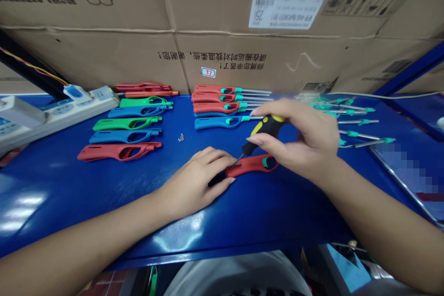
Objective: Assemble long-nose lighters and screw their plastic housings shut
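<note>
From the head view, we'd call this partway through. Up at 12 o'clock sits a row of about 5 red and blue plastic lighters with silver metal rods (215, 107) that look done. The roughly 7 coloured plastic shells (111, 124) at 10 o'clock have no rods, so we reckon they're not done yet, same for the loose silver rods with teal fittings (357, 112) at 2. A few small silver screws (181, 137) lie around 11.

Our red plastic lighter handle (251, 165) is on the glossy blue table (284, 222), looking unfinished. Long axis runs roughly 9 to 3, teal trigger (265, 162) end towards 3, tip hidden behind us. Hands are apart: our left hand (197, 175) pinches its 9 o'clock end, our right hand (307, 141) grips the black-and-yellow screwdriver (267, 129), shaft angled towards 7 or 8.
</note>
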Demonstrator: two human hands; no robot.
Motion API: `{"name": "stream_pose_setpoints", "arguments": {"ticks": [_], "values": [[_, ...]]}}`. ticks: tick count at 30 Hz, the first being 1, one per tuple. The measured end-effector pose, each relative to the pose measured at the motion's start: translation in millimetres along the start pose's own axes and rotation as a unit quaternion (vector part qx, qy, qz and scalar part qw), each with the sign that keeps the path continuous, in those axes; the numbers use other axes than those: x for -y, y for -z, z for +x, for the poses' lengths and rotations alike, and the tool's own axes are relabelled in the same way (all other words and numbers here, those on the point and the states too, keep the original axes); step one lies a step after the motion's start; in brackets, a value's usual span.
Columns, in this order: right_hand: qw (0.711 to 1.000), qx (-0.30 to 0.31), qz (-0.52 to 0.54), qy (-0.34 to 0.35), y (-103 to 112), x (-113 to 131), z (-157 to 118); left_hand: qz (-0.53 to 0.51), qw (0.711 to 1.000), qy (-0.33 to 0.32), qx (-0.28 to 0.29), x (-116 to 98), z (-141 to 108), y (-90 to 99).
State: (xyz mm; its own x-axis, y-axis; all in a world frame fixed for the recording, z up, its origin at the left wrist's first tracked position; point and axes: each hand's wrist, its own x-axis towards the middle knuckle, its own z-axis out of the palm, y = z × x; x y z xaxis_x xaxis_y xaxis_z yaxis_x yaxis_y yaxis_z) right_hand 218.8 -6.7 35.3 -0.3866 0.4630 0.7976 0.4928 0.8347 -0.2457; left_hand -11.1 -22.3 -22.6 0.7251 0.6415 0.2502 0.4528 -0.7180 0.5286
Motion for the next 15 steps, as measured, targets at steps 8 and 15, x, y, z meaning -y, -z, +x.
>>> {"name": "stream_pose_setpoints", "arguments": {"ticks": [8,15], "values": [[0.990,0.078,0.090,-0.080,-2.9,6.6,-4.0,0.007,1.000,0.001,0.005,-0.3,-0.9,0.4],[0.984,0.081,0.123,-0.097,-2.0,8.6,-4.2,0.006,1.000,0.005,0.009,-0.9,-0.3,1.4]]}}
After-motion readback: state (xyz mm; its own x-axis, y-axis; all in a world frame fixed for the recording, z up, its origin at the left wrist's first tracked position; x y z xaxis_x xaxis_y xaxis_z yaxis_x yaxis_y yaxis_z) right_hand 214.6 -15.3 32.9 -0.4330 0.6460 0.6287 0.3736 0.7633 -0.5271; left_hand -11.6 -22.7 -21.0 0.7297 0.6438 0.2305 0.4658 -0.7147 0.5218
